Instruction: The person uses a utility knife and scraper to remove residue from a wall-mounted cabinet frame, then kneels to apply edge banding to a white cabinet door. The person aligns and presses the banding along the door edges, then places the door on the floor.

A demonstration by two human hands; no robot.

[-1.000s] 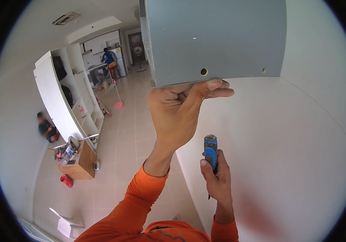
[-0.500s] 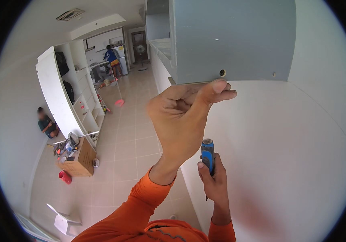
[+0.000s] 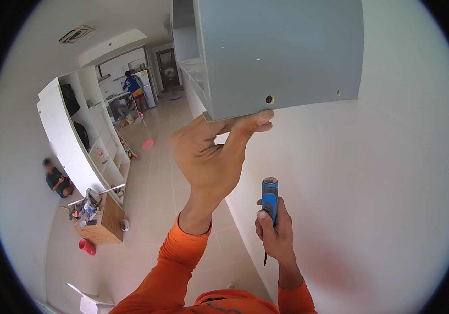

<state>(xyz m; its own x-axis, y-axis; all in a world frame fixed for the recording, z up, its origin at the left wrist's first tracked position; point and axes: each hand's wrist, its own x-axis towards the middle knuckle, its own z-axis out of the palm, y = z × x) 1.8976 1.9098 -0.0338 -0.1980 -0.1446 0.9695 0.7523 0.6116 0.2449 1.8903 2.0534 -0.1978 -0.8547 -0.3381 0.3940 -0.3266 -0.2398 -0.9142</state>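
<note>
A grey wall cabinet (image 3: 282, 52) hangs on the white wall above me. My left hand (image 3: 214, 157) reaches up to its bottom edge, thumb pressed just below a small round hole (image 3: 270, 99) in the side panel, fingers curled under the bottom. A second small hole (image 3: 338, 94) sits further right. Lower down, my right hand (image 3: 272, 230) grips a screwdriver with a blue and black handle (image 3: 269, 194); its shaft points down behind the hand. Both sleeves are orange.
The white wall (image 3: 371, 199) fills the right side. A tall white shelving unit (image 3: 78, 141) stands at left, with a wooden box of tools (image 3: 98, 220) and a red cup (image 3: 87, 246) on the tiled floor. One person sits by the wall (image 3: 56, 178); another stands far back (image 3: 130, 83).
The view has shifted so the cabinet sits further right and closer. My left hand stays at its bottom edge; my right hand with the screwdriver has barely moved.
</note>
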